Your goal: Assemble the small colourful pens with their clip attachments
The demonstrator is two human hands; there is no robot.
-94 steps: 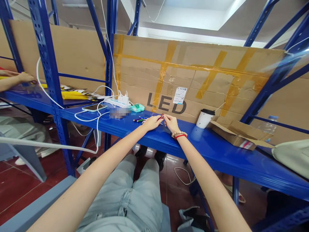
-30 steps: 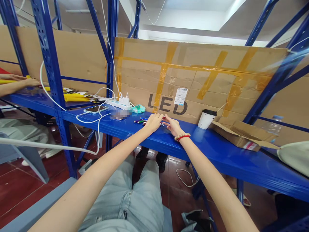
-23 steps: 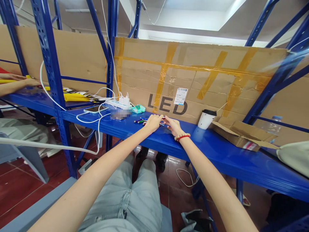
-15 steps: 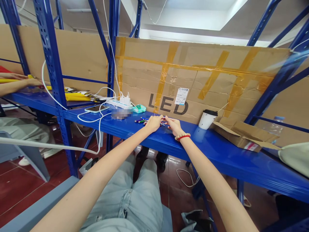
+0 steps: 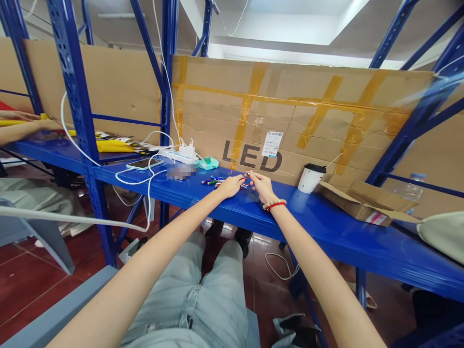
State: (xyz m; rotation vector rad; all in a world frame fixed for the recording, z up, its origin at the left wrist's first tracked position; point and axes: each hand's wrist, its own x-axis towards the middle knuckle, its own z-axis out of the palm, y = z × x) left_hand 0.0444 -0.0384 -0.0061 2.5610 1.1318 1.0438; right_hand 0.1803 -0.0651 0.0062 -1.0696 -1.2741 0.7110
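Several slim, colourful pens (image 5: 209,182) lie in a loose bunch on the blue shelf table, partly hidden behind my left hand (image 5: 231,186). That hand is closed, with a thin reddish pen showing at its fingertips. Just to its right, my right hand (image 5: 262,186) is raised slightly, thumb and fingers pinched around a small piece too tiny to name. A narrow gap separates the two hands. A beaded and red bracelet circles my right wrist.
Left of the pens are a green packet (image 5: 208,163), a white power strip (image 5: 183,154) with cables and a phone (image 5: 145,164). To the right stand a lidded paper cup (image 5: 311,180) and an open cardboard box (image 5: 358,205). Another person's hands (image 5: 29,123) are at far left.
My right hand has drawn a little up and away from my left hand, its fingers now more curled in a pinch. My left hand has stayed almost in place.
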